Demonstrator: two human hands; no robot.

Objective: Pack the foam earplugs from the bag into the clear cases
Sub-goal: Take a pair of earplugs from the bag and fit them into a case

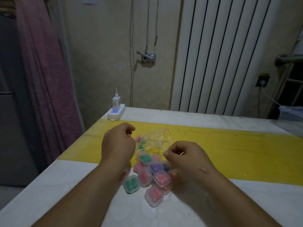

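— While both hands hover over the pile, what are they actually doing?

— As far as I can judge, little gripping. The left hand (118, 141) is curled loosely above the yellow strip (229, 154), toward the table's left edge, fingers (129, 128) folded in toward the palm with nothing visible between them. The right hand (185, 159) hangs just beside the bag (157, 141); its thumb and forefinger are drawn close, perhaps nipping the bag's thin plastic or a small earplug, but I cannot tell which.

— Where are the earplugs?

— Some loose earplugs (140, 142), pink and green, sit inside the crumpled clear bag, which lies on the yellow strip between the two hands, its mouth seemingly turned leftward so the left hand can reach in. The rest are already packed.

— And the cases?

— The clear cases (152, 176) are heaped toward the table's near edge, just in front of the bag, touching and overlapping one another. Pink, green and purple foam shows through them. One green case (131, 184) lies at the heap's left fringe.

— Why heap them there?

— Probably to keep finished ones close to the body, out of the bag's way. Much seems done.

— Anything else on the table?

— A white power strip (116, 113) at the far left corner, well apart from the work.
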